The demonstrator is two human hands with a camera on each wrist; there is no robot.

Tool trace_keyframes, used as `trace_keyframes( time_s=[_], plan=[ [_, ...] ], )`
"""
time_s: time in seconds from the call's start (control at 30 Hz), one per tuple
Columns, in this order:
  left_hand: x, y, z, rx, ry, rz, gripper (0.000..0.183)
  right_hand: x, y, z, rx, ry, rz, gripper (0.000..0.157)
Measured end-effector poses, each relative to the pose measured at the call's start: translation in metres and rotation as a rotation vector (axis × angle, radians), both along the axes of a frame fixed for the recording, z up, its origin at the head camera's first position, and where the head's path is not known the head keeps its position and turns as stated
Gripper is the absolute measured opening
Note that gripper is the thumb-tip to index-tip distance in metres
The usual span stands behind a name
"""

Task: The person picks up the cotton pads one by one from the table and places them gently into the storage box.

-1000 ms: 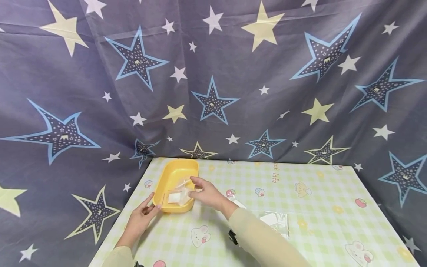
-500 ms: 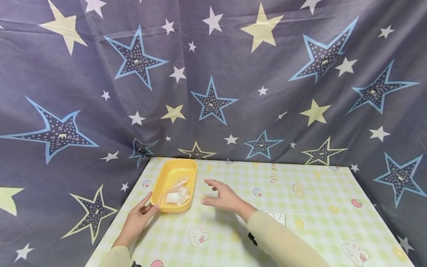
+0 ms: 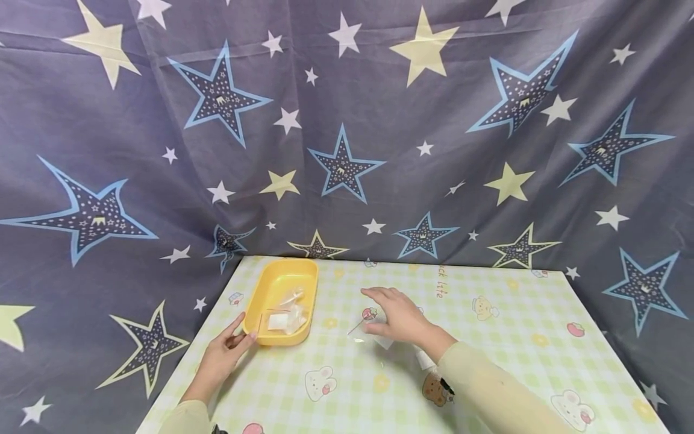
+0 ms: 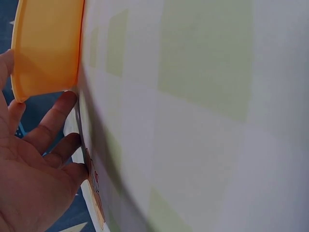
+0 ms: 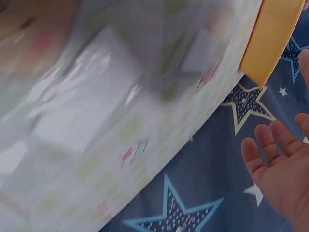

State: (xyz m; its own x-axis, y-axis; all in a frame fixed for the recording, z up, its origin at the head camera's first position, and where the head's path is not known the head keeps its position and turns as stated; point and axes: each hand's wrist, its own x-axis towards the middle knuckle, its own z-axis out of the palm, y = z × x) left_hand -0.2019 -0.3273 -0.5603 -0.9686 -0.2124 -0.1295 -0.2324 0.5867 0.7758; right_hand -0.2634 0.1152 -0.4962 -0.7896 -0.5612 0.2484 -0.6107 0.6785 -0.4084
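The yellow tray (image 3: 271, 289) stands near the left edge of the table (image 3: 509, 349), and behind its far side hangs the starry curtain (image 3: 461, 108). At the tray's near left corner, the left hand (image 3: 221, 355) holds it between thumb and fingers. To the right of the tray the table extends widely; there the right hand (image 3: 398, 316) hovers apart from the tray, its fingers spread loosely. Transparent packets (image 3: 295, 319) lie inside the tray; right of it, clear bags (image 3: 384, 342) lie partly hidden under hand and sleeve (image 3: 493, 386).
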Motion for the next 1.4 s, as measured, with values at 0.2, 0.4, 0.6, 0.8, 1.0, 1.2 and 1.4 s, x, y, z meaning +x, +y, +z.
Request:
trace_keyframes(
  time_s=[0.2,0.4,0.6,0.8,1.0,1.2,1.4],
  plan=[
    [0.001,0.0,0.002,-0.012,0.005,-0.003,0.084,0.008,0.028,0.0,0.102,0.084,-0.023,0.082],
    [0.001,0.001,0.002,0.001,0.01,-0.005,0.085,0.02,0.059,-0.004,0.138,0.109,-0.044,0.079],
    [0.002,0.003,0.002,-0.002,0.013,-0.013,0.085,0.034,0.099,-0.012,0.12,0.113,-0.066,0.078],
    [0.001,0.002,0.0,-0.004,0.015,-0.007,0.085,0.045,0.131,-0.02,0.121,0.034,-0.093,0.081],
    [0.0,0.0,-0.002,0.006,0.009,-0.008,0.089,0.052,0.144,-0.031,0.116,-0.004,-0.053,0.08],
    [0.0,-0.001,-0.002,0.01,0.008,-0.01,0.089,0.056,0.144,-0.037,0.142,-0.027,-0.021,0.081],
    [0.0,-0.002,-0.001,0.003,0.006,-0.017,0.087,0.057,0.142,-0.037,0.163,-0.062,-0.02,0.084]
  ],
)
